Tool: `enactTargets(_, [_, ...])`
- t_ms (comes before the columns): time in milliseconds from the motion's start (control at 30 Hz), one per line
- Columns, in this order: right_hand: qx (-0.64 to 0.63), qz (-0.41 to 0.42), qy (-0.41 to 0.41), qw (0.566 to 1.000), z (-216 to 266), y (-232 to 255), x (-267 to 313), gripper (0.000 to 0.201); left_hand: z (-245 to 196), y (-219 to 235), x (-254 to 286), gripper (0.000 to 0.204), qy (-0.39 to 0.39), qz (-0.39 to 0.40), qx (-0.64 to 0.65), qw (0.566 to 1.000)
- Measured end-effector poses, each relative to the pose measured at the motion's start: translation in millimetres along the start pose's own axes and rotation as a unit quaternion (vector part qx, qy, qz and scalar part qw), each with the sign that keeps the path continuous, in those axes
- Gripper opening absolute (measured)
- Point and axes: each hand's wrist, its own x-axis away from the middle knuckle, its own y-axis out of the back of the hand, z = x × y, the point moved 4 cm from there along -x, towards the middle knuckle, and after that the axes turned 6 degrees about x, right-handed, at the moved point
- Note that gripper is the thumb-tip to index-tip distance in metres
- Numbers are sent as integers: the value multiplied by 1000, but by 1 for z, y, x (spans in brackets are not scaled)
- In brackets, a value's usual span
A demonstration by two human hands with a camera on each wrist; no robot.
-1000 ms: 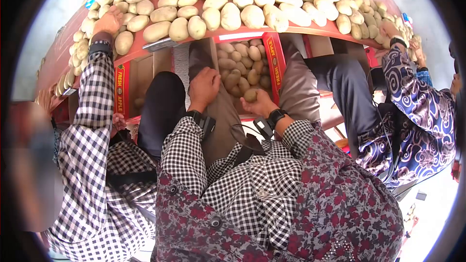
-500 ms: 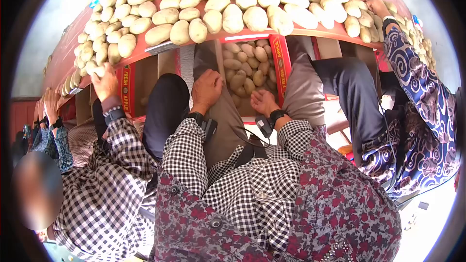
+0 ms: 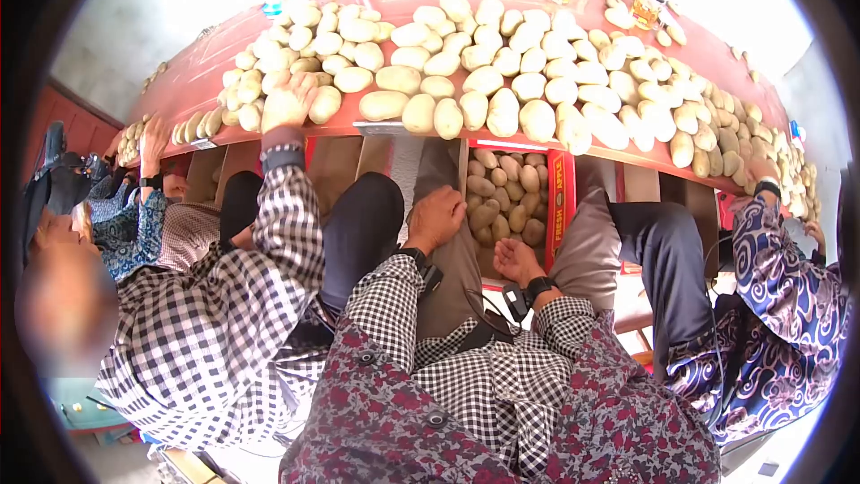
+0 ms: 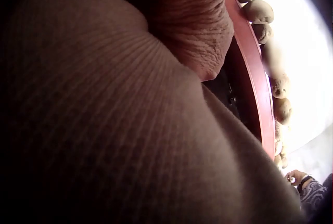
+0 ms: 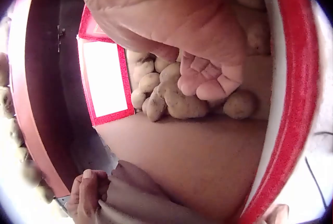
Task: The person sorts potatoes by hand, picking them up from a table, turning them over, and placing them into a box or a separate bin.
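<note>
1. The step in hand looks like sorting potatoes off the table (image 3: pixel 206 72) into the box (image 3: pixel 562 206) below it; my judgement is that one has just gone in and the right hand (image 3: pixel 517 260) is empty over the heap.

2. In the head view the box sits at about 1 o'clock from the left hand (image 3: pixel 436 215), tucked under the red table edge between the person's knees. It is partly filled with potatoes (image 3: pixel 502 197).

3. Right hand: in the right wrist view the fingers (image 5: pixel 208 81) are loosely curled, tips together, and clamp on nothing. They hang just above one potato (image 5: pixel 184 104) at their 6 o'clock; I cannot tell whether they touch it.

4. Left hand: it rests on the person's knee (image 3: pixel 448 260), fingers bent over the cloth. The left wrist view shows only palm and trouser fabric, so I cannot tell how far the fingers are apart; no potato shows in it.

5. The next move, as I judge it, calls for lifting the right hand out toward 12 o'clock, up to the potatoes on the table (image 3: pixel 502 112), and choosing one near the table edge.

6. Other people (image 3: pixel 224 305) sit at 9 and 3 o'clock, reaching onto the same table.
</note>
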Motion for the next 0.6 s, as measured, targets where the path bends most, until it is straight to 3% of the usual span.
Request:
enactTargets(367, [7, -4, -1, 1000, -1, 0, 1, 16, -2, 0, 2, 11, -15, -15, -15, 1000])
enactTargets(467, [0, 28, -7, 1000, -6, 6, -14, 16, 0, -3, 1, 11, -35, -14, -19, 999])
enactTargets(600, [11, 21, -1, 1000, -4, -1, -1, 19, -4, 0, 1, 13, 0, 4, -1, 1000])
